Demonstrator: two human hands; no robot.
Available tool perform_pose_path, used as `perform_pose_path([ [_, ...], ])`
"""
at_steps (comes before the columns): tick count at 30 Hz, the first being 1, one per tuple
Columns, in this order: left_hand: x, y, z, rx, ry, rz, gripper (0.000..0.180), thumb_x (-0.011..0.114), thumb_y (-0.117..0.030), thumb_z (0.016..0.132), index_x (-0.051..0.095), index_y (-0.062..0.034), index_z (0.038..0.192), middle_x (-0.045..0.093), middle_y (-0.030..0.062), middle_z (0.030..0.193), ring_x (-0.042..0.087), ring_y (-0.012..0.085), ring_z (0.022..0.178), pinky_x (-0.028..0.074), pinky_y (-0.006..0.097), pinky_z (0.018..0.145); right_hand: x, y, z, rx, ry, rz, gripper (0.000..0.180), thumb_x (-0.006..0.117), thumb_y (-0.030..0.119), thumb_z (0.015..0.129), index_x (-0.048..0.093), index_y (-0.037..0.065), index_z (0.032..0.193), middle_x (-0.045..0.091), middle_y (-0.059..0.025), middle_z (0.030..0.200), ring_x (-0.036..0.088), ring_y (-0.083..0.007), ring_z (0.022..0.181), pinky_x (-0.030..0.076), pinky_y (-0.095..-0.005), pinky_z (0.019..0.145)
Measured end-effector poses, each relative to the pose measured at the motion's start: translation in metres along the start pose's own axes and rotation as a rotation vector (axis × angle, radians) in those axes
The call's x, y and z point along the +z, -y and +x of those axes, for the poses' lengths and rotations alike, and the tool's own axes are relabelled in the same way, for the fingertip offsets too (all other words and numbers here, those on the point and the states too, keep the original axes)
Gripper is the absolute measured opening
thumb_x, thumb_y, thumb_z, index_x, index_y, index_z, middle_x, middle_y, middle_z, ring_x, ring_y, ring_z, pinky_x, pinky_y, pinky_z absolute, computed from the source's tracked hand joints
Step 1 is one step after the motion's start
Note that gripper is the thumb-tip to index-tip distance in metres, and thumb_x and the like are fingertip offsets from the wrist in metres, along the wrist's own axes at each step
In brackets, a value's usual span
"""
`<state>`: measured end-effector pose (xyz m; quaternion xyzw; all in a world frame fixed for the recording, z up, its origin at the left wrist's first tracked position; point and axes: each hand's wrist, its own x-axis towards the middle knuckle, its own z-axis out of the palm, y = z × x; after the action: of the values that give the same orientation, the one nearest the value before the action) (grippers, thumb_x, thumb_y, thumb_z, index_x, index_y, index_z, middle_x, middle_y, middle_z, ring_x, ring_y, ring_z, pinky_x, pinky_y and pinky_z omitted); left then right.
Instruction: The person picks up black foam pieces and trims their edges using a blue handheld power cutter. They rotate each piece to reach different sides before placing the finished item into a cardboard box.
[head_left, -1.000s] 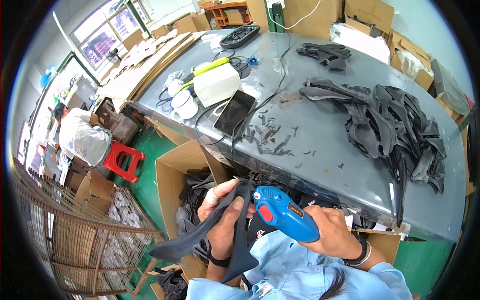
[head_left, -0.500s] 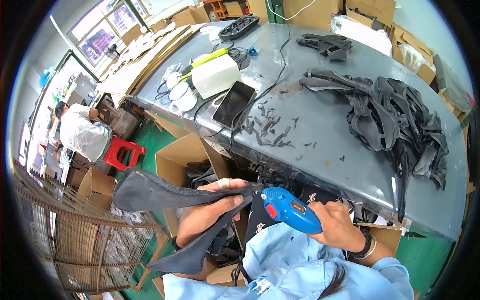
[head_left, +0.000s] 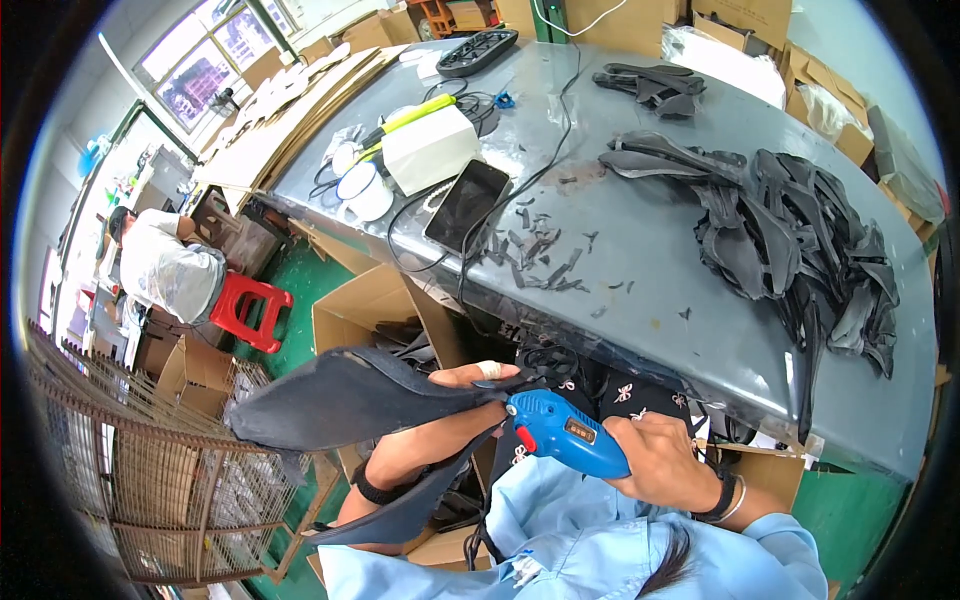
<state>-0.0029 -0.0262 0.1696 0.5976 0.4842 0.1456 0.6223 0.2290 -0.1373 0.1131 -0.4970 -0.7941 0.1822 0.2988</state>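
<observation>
Raised since earlier, the dark curved fabric piece (head_left: 350,400) is pinched by left-hand fingers (head_left: 470,376); right hand (head_left: 660,462) grips a blue cutter (head_left: 565,433).

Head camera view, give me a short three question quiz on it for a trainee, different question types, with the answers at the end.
1. True or false: the right hand grips a blue handheld power tool.
2. Multiple choice: the dark flexible piece held in the left hand is A) flat on the grey table, B) lifted over the open cardboard box below the table edge, C) on the red stool.
3. Fill in: the dark phone lies on the table next to a ____ box.

Key: 1 true. 2 B. 3 white.
</observation>
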Motion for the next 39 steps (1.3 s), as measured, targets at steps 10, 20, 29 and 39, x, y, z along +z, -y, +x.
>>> perform_pose_path([
  [10,-0.009,0.005,-0.001,0.485,-0.046,0.023,0.034,0.062,-0.001,0.076,0.058,0.0053,0.11,0.063,0.0119,0.102,0.06,0.0178,0.095,0.047,0.029,0.085,-0.002,0.013,0.014,0.017,-0.023,0.038,0.047,0.074,0.013,0.06,0.049,0.004,0.099,0.058,-0.0086,0.063,0.059,-0.0286,0.055,0.043,-0.0344,0.054],
  [20,0.02,0.007,-0.001,0.849,-0.709,-0.689,0.036,0.057,-0.008,0.081,0.046,-0.0066,0.115,0.054,0.0105,0.105,0.054,0.021,0.097,0.044,0.034,0.089,-0.002,0.013,0.016,0.063,-0.05,0.009,0.046,0.075,0.015,0.062,0.05,0.005,0.098,0.06,-0.0098,0.065,0.058,-0.0308,0.055,0.043,-0.0379,0.05],
  [29,0.047,0.018,0.014,0.911,-0.826,-0.799,0.036,0.06,-0.012,0.078,0.047,-0.0057,0.111,0.054,0.0122,0.104,0.056,0.0232,0.096,0.046,0.036,0.088,0.003,0.014,0.016,0.092,-0.046,0.144,0.051,0.077,0.017,0.062,0.051,0.004,0.103,0.062,-0.0137,0.069,0.062,-0.031,0.059,0.047,-0.0401,0.053],
  [39,0.058,0.02,0.011,0.887,-0.787,-0.79,0.035,0.056,-0.01,0.076,0.048,-0.0019,0.109,0.054,0.0153,0.108,0.055,0.0248,0.099,0.044,0.037,0.09,-0.001,0.025,0.023,0.115,-0.086,0.124,0.045,0.078,0.012,0.061,0.053,0.0,0.097,0.063,-0.0131,0.072,0.064,-0.0289,0.061,0.05,-0.0344,0.057],
])
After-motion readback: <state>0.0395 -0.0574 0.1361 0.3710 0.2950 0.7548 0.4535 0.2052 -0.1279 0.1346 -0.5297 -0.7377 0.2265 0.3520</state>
